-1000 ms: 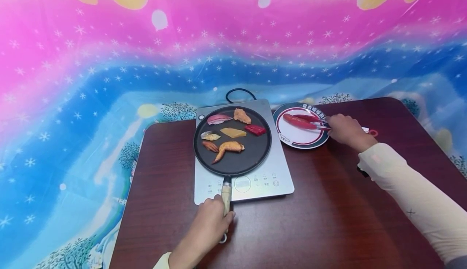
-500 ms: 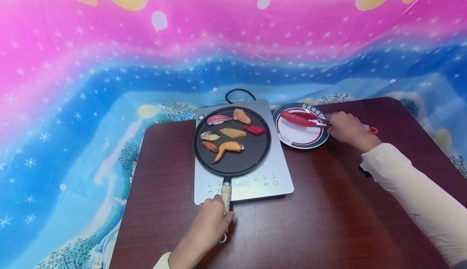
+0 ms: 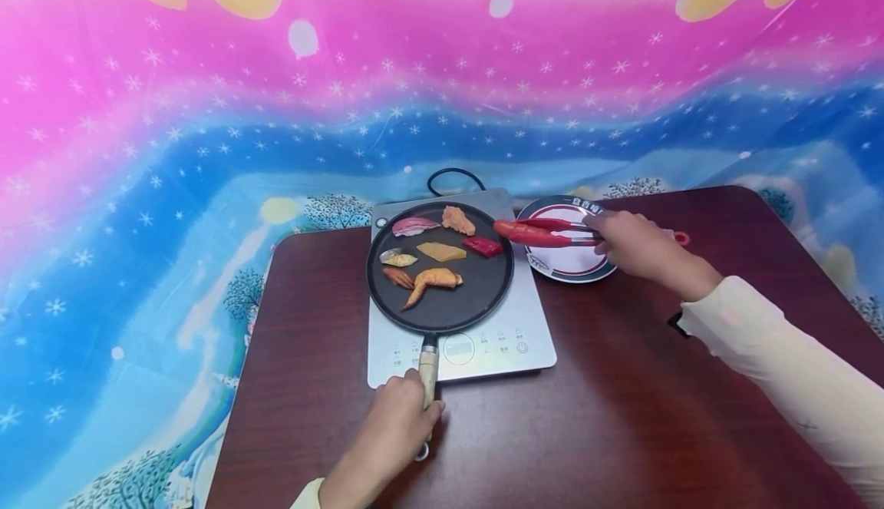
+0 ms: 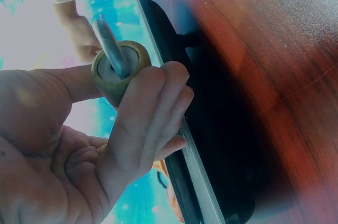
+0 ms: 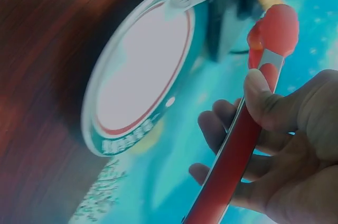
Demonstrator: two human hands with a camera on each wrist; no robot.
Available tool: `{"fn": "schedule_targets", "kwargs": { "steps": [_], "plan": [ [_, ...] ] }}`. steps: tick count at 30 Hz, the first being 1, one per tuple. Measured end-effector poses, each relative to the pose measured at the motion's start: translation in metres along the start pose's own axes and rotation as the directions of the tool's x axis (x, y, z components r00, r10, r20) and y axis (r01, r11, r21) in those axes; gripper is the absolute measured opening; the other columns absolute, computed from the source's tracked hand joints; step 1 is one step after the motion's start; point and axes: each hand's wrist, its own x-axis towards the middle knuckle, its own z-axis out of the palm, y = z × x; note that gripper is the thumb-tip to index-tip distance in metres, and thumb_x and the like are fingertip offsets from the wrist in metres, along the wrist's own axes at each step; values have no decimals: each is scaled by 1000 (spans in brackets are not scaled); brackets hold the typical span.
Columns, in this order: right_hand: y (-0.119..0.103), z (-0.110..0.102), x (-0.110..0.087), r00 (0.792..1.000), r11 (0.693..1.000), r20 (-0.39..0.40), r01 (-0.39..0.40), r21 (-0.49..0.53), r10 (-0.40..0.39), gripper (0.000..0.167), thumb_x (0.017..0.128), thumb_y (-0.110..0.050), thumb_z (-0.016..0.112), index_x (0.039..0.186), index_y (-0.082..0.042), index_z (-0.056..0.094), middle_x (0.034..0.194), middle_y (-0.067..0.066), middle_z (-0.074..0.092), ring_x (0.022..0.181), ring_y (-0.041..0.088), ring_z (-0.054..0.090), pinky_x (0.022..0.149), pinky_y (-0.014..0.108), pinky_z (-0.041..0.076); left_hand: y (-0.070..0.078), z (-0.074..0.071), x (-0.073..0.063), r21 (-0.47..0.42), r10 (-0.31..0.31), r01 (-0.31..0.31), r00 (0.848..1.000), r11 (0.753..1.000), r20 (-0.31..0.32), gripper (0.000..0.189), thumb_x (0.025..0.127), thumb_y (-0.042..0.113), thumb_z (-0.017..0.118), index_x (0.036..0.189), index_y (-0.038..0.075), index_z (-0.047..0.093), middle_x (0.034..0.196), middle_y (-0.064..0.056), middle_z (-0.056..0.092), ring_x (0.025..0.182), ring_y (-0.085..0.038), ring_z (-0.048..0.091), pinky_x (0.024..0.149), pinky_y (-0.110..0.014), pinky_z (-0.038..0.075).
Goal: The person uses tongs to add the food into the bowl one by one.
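My left hand [image 3: 397, 421] grips the pale handle [image 3: 428, 371] of a round black frying pan [image 3: 476, 298]. Fingers and thumb of my right hand [image 3: 635, 248] hold red-tipped tongs [image 3: 549, 239], which reach left across a plate [image 3: 576, 269]. Between the tongs' tips is a reddish sausage-like piece [image 3: 509, 229], partly hidden by them, at the pan's right rim in the head view. In the pan lie a chicken wing [image 3: 437, 277], a yellow slice [image 3: 440, 251], a dark red piece [image 3: 483, 246] and several other food pieces.
Under the pan is a silver induction cooker [image 3: 535, 340], its black cord [image 3: 456, 170] looping behind. All stands on a dark reddish-brown table [image 3: 552, 440]. A patterned cloth [image 3: 442, 94] hangs beyond the table's back edge.
My right hand has lifted the sausage-like piece off the plate with the tongs and moved it left to the pan's rim. My left hand stays on the handle.
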Motion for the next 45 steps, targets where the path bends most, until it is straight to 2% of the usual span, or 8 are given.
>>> {"fn": "schedule_targets", "kwargs": {
  "steps": [6, 13, 21, 24, 29, 33, 38, 45],
  "plan": [
    [-22, -5, -3, 995, 994, -9, 104, -18, -104, 51, 86, 8, 71, 135, 6, 59, 113, 22, 69, 95, 32, 69, 77, 48, 59, 0, 0, 0, -6, -6, 6, 1000, 1000, 6, 27, 84, 17, 82, 80, 2, 59, 61, -3, 55, 52, -11, 56, 45, -23, 45],
    [-41, -4, -2, 981, 981, -18, 190, -39, -191, 49, 81, 10, 75, 129, 3, 65, 101, 14, 70, 86, 24, 66, 78, 46, 57, 0, 0, 0, 0, -19, 19, 1000, 1000, 7, 27, 84, 18, 82, 80, 3, 60, 61, -3, 55, 54, -12, 57, 47, -25, 46],
    [-56, 6, -5, 964, 961, -23, 261, -89, -264, 48, 78, 9, 77, 124, -1, 68, 101, 14, 71, 88, 29, 68, 79, 48, 57, 0, 1, 0, 10, -21, 21, 1000, 1000, 8, 28, 83, 19, 83, 80, 3, 60, 62, -4, 55, 54, -13, 57, 48, -26, 46],
    [-62, 9, -3, 964, 959, -13, 263, -104, -266, 49, 78, 8, 78, 124, -2, 68, 102, 12, 71, 89, 29, 68, 79, 48, 56, 0, 1, 0, 21, -23, 23, 1000, 1000, 3, 28, 83, 19, 83, 80, 3, 60, 62, -5, 56, 55, -15, 59, 48, -27, 47],
    [-70, 15, 2, 963, 955, 17, 269, -128, -269, 48, 81, 3, 79, 128, -1, 68, 112, 15, 71, 97, 32, 68, 87, 51, 55, 1, 0, 0, 23, -26, 26, 1000, 999, 5, 28, 83, 19, 83, 81, 3, 60, 62, -5, 56, 55, -15, 59, 48, -27, 47],
    [-75, 19, 6, 957, 948, 23, 289, -134, -288, 45, 82, 0, 81, 125, -1, 68, 108, 14, 72, 94, 31, 68, 87, 52, 55, 1, 0, 0, 19, -31, 31, 999, 999, 13, 28, 84, 19, 83, 81, 3, 60, 62, -4, 55, 54, -14, 57, 48, -26, 46],
    [-82, 21, 8, 961, 951, 47, 277, -137, -273, 45, 82, 0, 81, 125, -2, 69, 108, 13, 72, 93, 30, 67, 88, 53, 54, 3, 0, 1, 13, -48, 47, 998, 999, 28, 27, 84, 19, 82, 81, 3, 60, 62, -4, 54, 54, -13, 55, 47, -26, 45],
    [-89, 22, 11, 970, 966, 103, 231, -120, -219, 51, 83, -3, 82, 132, -2, 67, 124, 17, 71, 105, 33, 67, 97, 54, 50, 2, 1, 1, 30, -35, 34, 999, 999, 9, 29, 83, 19, 83, 81, 3, 60, 62, -5, 55, 55, -14, 57, 48, -27, 46]
  ]
}}
